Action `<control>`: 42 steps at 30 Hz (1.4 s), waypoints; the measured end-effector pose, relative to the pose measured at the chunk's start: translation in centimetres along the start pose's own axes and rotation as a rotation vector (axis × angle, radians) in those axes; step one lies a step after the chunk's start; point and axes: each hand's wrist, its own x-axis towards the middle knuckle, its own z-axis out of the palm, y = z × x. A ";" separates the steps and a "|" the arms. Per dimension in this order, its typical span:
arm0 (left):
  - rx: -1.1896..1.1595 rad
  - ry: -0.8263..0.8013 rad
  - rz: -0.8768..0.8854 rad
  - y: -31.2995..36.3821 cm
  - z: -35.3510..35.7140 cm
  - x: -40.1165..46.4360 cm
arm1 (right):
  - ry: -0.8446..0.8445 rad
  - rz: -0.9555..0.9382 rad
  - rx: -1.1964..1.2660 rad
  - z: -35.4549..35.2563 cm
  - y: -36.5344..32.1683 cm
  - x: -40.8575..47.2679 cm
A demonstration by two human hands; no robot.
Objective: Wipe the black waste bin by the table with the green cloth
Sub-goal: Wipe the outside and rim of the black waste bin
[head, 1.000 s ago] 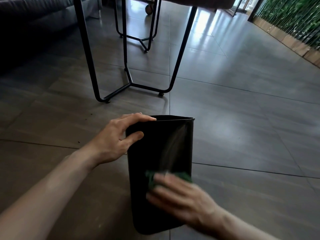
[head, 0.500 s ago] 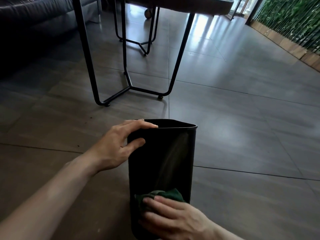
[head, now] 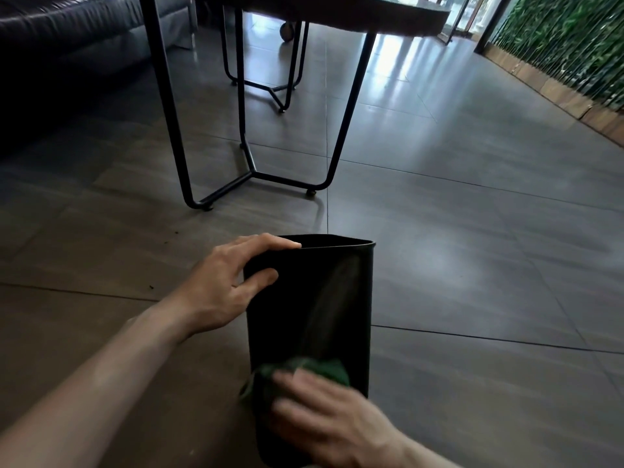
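A person steadies a black waste bin (head: 309,298) on a grey tiled floor (head: 472,265), seen from a head-worn camera looking down along both bare forearms. The left hand (head: 224,285) grips the bin at its upper left corner, fingers curled over the rim and thumb pressed flat against the near wall. Lower down, the right hand (head: 324,423) lies spread on the same near wall, fingers mostly extended and blurred, pressing a bunched green cloth (head: 304,374) against the plastic. The cloth shows above and to the left of the fingertips, near the bin's base, partly covered by the hand; whether any finger curls around it cannot be told. The bin stands just in front of a dark table (head: 324,11) on thin black metal legs (head: 351,109). A dark sofa (head: 67,35) sits at far left, and a green plant wall (head: 567,42) runs along the right.
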 end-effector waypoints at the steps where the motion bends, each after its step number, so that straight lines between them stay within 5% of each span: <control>1: -0.006 -0.012 -0.002 0.1 0.0 0.0 | -0.021 -0.083 -0.114 0.2 -0.7 -0.9; 4: -0.010 -0.021 0.004 0.1 0.0 -0.1 | -0.037 -0.071 0.018 -0.8 1.5 -0.4; 7: -0.006 -0.012 0.017 0.3 0.1 0.0 | 0.103 0.330 0.298 -3.0 6.9 2.7; 11: -0.027 -0.014 0.005 0.1 -0.2 -0.1 | 0.262 0.759 0.363 -3.4 10.6 6.0; 13: -0.023 -0.021 0.008 0.1 -0.2 0.0 | 0.274 0.688 0.335 -2.4 8.5 5.4; 19: -0.004 -0.015 0.021 0.3 0.3 -0.1 | -0.027 -0.084 -0.030 -0.4 0.1 -0.9; 21: -0.010 -0.015 0.019 0.4 0.2 -0.2 | -0.008 -0.023 0.079 -1.1 2.2 -0.4; 26: -0.015 -0.012 0.007 0.2 0.1 -0.1 | 0.163 0.618 0.335 -3.7 9.8 4.1; 28: -0.023 -0.008 0.001 0.1 0.1 -0.2 | 0.202 0.720 0.327 -3.5 10.0 5.1; 30: -0.016 -0.010 -0.002 0.1 0.1 -0.2 | 0.213 0.642 0.293 -2.8 7.8 4.6; 36: 0.002 -0.015 0.016 0.2 0.4 -0.2 | -0.108 -0.154 -0.061 -1.3 0.5 -1.2; 38: 0.002 -0.011 0.012 0.3 0.4 -0.2 | -0.067 -0.080 0.028 -1.8 2.5 -0.5; 42: 0.012 -0.003 -0.005 0.2 0.3 0.0 | 0.128 0.512 0.306 -3.5 8.8 3.0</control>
